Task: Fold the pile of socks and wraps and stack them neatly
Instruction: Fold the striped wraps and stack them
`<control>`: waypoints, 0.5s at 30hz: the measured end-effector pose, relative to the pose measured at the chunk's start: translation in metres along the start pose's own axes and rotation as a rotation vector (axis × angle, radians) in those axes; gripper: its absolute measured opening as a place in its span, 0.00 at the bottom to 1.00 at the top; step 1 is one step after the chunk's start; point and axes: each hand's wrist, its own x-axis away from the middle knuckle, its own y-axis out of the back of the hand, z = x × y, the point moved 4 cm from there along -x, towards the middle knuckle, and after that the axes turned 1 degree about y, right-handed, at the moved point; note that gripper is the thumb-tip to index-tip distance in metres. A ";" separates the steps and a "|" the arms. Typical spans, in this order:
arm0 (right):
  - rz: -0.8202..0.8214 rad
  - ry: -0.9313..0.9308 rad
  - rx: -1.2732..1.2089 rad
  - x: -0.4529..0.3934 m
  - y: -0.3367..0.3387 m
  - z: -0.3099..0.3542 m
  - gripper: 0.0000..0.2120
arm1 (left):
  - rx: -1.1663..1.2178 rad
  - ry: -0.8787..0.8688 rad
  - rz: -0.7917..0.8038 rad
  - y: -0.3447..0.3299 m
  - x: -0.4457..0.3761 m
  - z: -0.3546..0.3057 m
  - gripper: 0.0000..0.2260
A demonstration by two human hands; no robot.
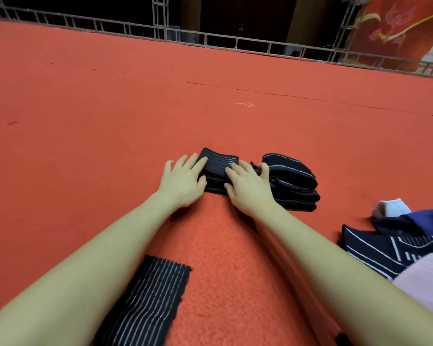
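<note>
Red felt-like floor covering (110, 121) runs back to a metal truss rail (235, 42) with a red banner (397, 28) behind it, and both hands, left (183, 181) and right (248, 188), lie flat with fingers straight on a folded dark wrap (219, 159), probably pressing the fold so it stays put. Just right sits the finished stack (294, 181) (right fingertips touching it); an unfolded striped wrap (148, 300) lies under the left forearm, and the unsorted pile (397, 243) waits at the right.

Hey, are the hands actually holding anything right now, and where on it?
Nothing is gripped. Both the left hand and right hand lie flat with straight fingers, pressing the top of the folded black wrap.
</note>
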 end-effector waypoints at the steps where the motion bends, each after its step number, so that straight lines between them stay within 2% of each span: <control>1: 0.004 -0.029 -0.024 0.001 0.003 -0.003 0.19 | 0.005 0.004 -0.008 0.002 0.003 0.001 0.24; 9: -0.033 -0.065 -0.186 0.076 0.046 0.005 0.19 | 0.064 -0.001 -0.043 0.041 0.086 -0.017 0.23; 15: -0.002 -0.184 -0.372 0.163 0.063 0.014 0.16 | 0.120 0.008 0.029 0.048 0.169 -0.041 0.20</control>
